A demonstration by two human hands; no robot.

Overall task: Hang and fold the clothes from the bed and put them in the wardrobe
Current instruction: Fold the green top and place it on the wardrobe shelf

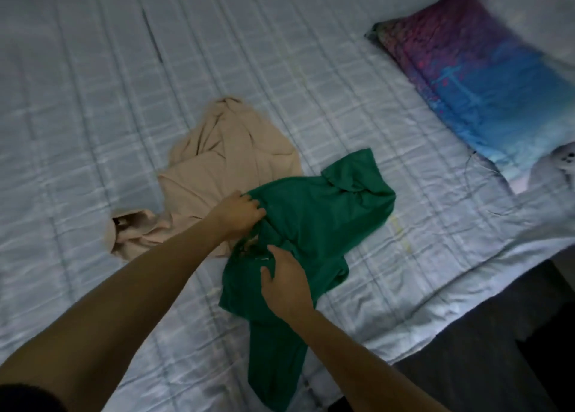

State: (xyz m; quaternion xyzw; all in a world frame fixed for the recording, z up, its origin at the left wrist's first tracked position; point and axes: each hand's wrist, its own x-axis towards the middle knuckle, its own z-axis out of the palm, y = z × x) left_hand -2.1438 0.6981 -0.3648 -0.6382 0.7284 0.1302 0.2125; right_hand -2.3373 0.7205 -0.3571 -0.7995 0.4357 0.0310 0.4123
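Note:
A crumpled green garment (323,215) lies on the pale blue bed (93,100), one end trailing toward the near edge. My left hand (241,212) pinches the fabric at its left edge. My right hand (286,282) rests on the garment's lower middle with its fingers curled into the cloth near a dark neck opening. A beige garment (224,159) lies bunched just left of and behind the green one, partly under my left wrist.
A purple and blue patterned pillow (476,78) lies at the far right of the bed. The bed's edge runs diagonally at the lower right, with dark floor (497,349) beyond it. No wardrobe or hanger is in view.

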